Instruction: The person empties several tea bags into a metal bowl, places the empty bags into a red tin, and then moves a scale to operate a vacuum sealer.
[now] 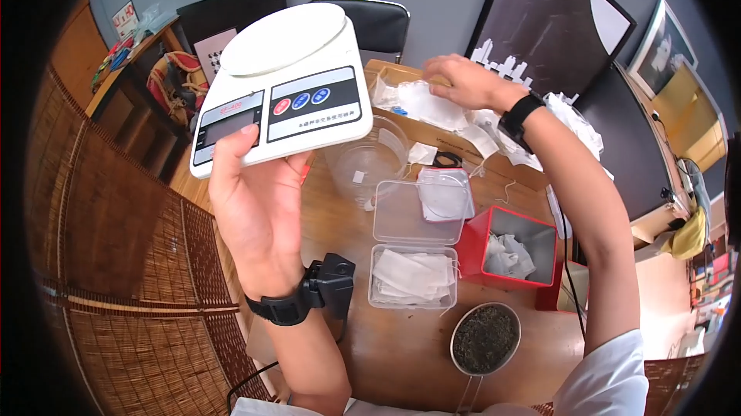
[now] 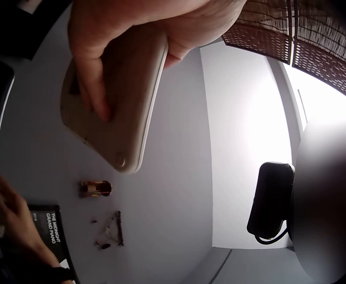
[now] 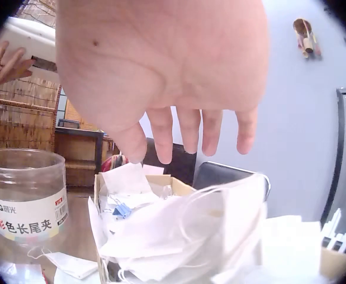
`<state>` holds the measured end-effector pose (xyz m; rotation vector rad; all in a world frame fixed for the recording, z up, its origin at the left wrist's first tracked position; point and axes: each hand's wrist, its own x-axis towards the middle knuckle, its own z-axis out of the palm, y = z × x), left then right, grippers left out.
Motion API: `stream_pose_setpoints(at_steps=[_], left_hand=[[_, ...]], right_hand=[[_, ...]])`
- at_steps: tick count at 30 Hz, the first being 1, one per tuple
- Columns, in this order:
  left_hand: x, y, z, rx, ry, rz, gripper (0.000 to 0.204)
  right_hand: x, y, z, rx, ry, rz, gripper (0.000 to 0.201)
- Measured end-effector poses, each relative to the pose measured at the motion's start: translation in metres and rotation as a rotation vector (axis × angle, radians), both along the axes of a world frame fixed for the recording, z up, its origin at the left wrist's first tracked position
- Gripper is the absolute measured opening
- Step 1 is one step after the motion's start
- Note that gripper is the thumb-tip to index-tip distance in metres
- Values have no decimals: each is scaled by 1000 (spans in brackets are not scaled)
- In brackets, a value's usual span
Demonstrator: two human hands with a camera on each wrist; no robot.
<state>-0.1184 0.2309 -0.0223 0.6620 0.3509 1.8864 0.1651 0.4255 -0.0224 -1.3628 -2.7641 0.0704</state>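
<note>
A white digital kitchen scale (image 1: 285,42) with a round platform is lifted over the left of the table, tilted. My left hand (image 1: 262,211) grips its near edge, thumb on top beside the display and fingers beneath. In the left wrist view those fingers press the scale's underside (image 2: 128,112). My right hand (image 1: 463,82) is over a long cardboard box (image 1: 451,140) heaped with white drawstring bags (image 3: 161,245). Its fingers point down, spread and holding nothing, in the right wrist view. A blue binder clip (image 3: 123,210) lies among the bags.
A clear plastic jar (image 1: 359,165) stands left of the box. Nearer are a lidded clear case (image 1: 457,300) of flat bags, a red tin (image 1: 472,250) with crumpled bags, and a strainer (image 1: 485,339) of dark dried leaves. A poster (image 1: 540,22) leans behind.
</note>
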Motion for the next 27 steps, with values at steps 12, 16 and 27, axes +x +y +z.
stream_pose_setpoints(at_steps=[12, 16, 27], left_hand=[[3, -2, 3, 39, 30, -7, 51], [3, -2, 2, 22, 40, 0, 52], [-6, 1, -2, 67, 10, -76, 48]], right_hand=[[110, -60, 18, -300, -281, -279, 27], [136, -71, -10, -262, -272, -258, 50], [141, -40, -61, -220, -201, -289, 52]])
